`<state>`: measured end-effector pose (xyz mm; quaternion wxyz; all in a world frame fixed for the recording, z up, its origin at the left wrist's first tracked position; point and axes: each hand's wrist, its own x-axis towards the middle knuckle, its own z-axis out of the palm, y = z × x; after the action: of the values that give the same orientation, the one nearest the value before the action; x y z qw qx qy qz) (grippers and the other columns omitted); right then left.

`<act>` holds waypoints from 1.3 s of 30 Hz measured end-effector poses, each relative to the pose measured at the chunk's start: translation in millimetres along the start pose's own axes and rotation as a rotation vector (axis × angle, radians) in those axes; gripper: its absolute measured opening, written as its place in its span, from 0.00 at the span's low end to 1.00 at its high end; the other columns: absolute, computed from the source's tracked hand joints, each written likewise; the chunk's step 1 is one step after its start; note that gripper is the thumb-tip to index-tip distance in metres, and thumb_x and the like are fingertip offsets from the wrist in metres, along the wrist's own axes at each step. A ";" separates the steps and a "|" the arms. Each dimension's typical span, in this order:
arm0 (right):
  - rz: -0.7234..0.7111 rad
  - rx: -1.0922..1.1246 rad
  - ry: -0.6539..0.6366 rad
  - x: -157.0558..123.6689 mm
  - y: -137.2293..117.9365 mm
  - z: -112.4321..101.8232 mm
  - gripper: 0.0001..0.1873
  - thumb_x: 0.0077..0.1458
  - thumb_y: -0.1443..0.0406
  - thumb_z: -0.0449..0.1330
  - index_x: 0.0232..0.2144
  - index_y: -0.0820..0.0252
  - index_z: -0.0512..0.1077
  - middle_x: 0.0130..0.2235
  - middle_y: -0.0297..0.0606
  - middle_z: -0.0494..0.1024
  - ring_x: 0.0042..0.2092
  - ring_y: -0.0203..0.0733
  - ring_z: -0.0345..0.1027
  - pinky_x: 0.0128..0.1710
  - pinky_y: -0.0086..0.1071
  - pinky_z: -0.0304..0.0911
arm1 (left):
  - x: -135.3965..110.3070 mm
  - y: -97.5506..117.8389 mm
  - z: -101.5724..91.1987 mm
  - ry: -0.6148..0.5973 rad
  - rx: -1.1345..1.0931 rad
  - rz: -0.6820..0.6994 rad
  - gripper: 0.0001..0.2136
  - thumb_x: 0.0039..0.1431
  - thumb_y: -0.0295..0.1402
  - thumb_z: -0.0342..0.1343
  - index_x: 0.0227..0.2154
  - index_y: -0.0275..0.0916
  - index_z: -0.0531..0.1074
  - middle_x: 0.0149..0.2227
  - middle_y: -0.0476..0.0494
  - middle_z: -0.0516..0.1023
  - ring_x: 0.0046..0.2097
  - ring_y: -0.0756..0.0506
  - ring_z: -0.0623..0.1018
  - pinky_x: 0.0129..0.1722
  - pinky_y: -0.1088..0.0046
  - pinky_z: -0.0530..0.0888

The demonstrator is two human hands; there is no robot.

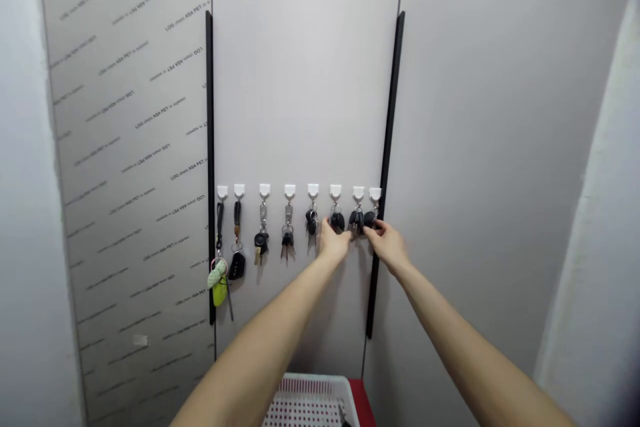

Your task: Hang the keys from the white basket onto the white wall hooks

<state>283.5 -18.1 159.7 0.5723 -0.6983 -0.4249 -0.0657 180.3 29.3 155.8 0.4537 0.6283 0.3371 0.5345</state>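
A row of several white hooks [289, 191] is stuck on a grey cabinet door [305, 80], each with a bunch of keys hanging from it. My left hand [333, 241] reaches up with fingers pinched on the black key bunch [337, 220] under the third hook from the right. My right hand [387, 243] is closed on the black key fob [369, 218] hanging from the rightmost hook [375, 195]. Another black key bunch [356, 219] hangs between the two hands.
At the far left hangs a key with a green and white charm [218, 281]. Black vertical handles [386, 167] run along the door edges. A white perforated basket [310, 401] on a red surface [367, 403] sits below. A film-covered panel [130, 167] is on the left.
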 end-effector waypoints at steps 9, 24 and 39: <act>0.113 0.567 -0.040 -4.3 -5.7 4.3 0.12 0.34 0.58 0.52 0.21 0.59 0.57 0.18 0.27 0.62 0.19 0.29 0.57 0.16 0.24 0.53 | -0.6 17.7 34.7 -0.120 -0.329 -0.169 0.09 0.38 0.28 0.52 0.26 0.32 0.65 0.23 0.45 0.69 0.20 0.55 0.67 0.18 0.80 0.62; -0.057 0.431 0.101 31.4 -65.3 -3.4 0.08 0.32 0.62 0.52 0.20 0.60 0.60 0.17 0.27 0.62 0.20 0.29 0.56 0.18 0.23 0.52 | 17.0 80.5 29.1 -0.213 -0.292 -0.258 0.05 0.45 0.27 0.45 0.18 0.33 0.62 0.10 0.56 0.54 0.12 0.59 0.55 0.12 0.84 0.55; 0.057 0.623 0.183 15.3 -40.4 14.0 0.14 0.27 0.65 0.55 0.24 0.61 0.60 0.19 0.27 0.63 0.22 0.30 0.59 0.20 0.24 0.56 | 8.5 60.2 13.0 -0.268 -0.189 -0.207 0.06 0.47 0.27 0.42 0.27 0.31 0.63 0.22 0.47 0.68 0.15 0.56 0.66 0.17 0.80 0.63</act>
<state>260.6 1.1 193.9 0.7960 -0.4922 -0.3517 0.0209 191.0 12.5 214.7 0.6040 0.6104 0.2849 0.4259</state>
